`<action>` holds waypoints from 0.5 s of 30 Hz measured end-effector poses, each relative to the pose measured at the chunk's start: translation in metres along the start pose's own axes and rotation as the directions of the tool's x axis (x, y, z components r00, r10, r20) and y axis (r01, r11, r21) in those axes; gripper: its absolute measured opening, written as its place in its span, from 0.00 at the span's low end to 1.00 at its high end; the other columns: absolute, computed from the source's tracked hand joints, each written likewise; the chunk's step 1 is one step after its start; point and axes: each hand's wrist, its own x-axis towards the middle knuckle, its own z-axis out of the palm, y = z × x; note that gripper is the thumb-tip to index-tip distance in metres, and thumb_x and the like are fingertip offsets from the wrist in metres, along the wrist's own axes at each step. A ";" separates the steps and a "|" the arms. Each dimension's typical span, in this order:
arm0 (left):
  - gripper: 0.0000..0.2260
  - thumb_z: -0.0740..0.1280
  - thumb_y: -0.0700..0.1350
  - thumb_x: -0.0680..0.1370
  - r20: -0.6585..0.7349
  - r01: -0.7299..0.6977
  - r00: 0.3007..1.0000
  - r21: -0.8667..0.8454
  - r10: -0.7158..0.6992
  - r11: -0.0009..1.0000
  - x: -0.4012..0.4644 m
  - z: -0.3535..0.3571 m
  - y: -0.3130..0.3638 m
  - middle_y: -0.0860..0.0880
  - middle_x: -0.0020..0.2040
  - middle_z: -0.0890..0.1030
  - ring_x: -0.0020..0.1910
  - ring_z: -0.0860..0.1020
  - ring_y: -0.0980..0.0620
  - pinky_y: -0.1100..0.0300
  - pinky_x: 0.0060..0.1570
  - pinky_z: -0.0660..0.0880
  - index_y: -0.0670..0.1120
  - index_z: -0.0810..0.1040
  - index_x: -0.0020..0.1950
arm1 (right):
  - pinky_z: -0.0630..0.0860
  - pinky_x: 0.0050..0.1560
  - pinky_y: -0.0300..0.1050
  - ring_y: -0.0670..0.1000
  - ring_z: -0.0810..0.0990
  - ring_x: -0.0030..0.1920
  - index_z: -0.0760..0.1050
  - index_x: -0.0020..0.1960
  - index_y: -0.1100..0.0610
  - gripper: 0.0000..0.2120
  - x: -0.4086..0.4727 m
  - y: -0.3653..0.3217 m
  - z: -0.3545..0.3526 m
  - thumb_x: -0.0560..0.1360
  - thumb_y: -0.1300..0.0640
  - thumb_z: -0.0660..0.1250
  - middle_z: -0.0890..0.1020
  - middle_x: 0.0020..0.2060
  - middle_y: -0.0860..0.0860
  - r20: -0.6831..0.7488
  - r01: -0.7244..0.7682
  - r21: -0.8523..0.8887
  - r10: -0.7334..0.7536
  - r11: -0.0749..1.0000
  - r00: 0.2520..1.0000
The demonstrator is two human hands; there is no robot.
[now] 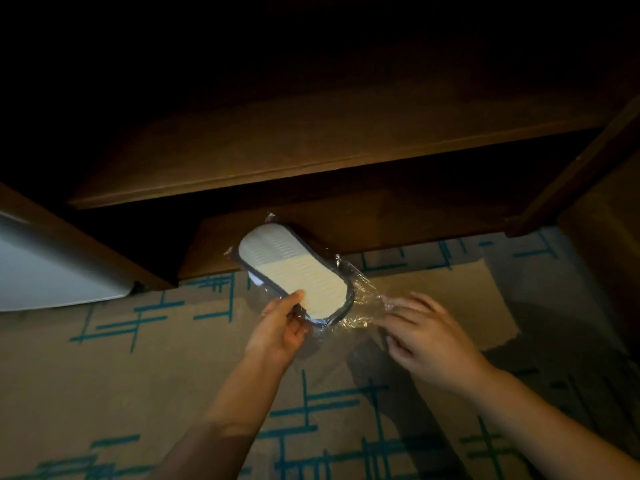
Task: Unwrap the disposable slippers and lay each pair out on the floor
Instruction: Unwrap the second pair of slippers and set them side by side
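A pack of disposable slippers, sole up, pale ribbed sole with a dark trim, is held above the carpet in a clear plastic wrapper. My left hand grips the near end of the slippers, thumb on the sole. My right hand holds the loose, crinkled end of the wrapper to the right, fingers spread and pinching the film. The slippers' far end points toward the dark wooden shelf. How many slippers are inside is hidden.
A dark wooden cabinet with a low shelf and a base board stands ahead. A white appliance is at the left. A wooden panel rises at the right. Beige carpet with teal lines covers the floor.
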 end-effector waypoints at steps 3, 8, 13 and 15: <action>0.08 0.67 0.36 0.74 -0.035 -0.022 0.999 -0.017 0.022 1.000 -0.005 0.001 -0.007 0.43 0.48 0.83 0.39 0.85 0.49 0.61 0.30 0.81 0.43 0.76 0.52 | 0.74 0.54 0.42 0.44 0.77 0.53 0.78 0.55 0.51 0.11 0.008 -0.027 -0.001 0.73 0.56 0.68 0.80 0.47 0.42 0.016 -0.353 0.451 0.388 0.820 0.921; 0.07 0.67 0.37 0.73 0.023 -0.064 0.998 -0.039 0.065 0.997 -0.011 0.005 -0.020 0.46 0.43 0.85 0.39 0.85 0.49 0.59 0.34 0.82 0.45 0.78 0.49 | 0.69 0.32 0.29 0.39 0.75 0.37 0.78 0.51 0.55 0.06 0.031 -0.046 -0.003 0.74 0.58 0.67 0.77 0.37 0.43 0.402 -0.577 0.800 0.571 0.161 0.716; 0.06 0.67 0.38 0.73 0.018 -0.068 0.998 -0.031 0.068 0.997 -0.015 0.005 -0.025 0.47 0.39 0.86 0.38 0.84 0.50 0.60 0.35 0.82 0.45 0.78 0.47 | 0.67 0.29 0.33 0.44 0.72 0.29 0.76 0.40 0.56 0.04 0.038 -0.056 -0.004 0.74 0.61 0.68 0.74 0.29 0.46 0.427 -0.544 0.839 0.619 0.000 0.659; 0.09 0.70 0.38 0.69 0.006 -0.053 0.999 -0.084 0.053 0.995 -0.016 0.001 -0.020 0.47 0.40 0.87 0.40 0.85 0.49 0.58 0.37 0.83 0.45 0.78 0.49 | 0.68 0.25 0.30 0.39 0.74 0.24 0.76 0.38 0.55 0.06 0.036 -0.057 -0.003 0.73 0.61 0.69 0.75 0.25 0.44 0.419 -0.523 0.852 0.615 -0.012 0.668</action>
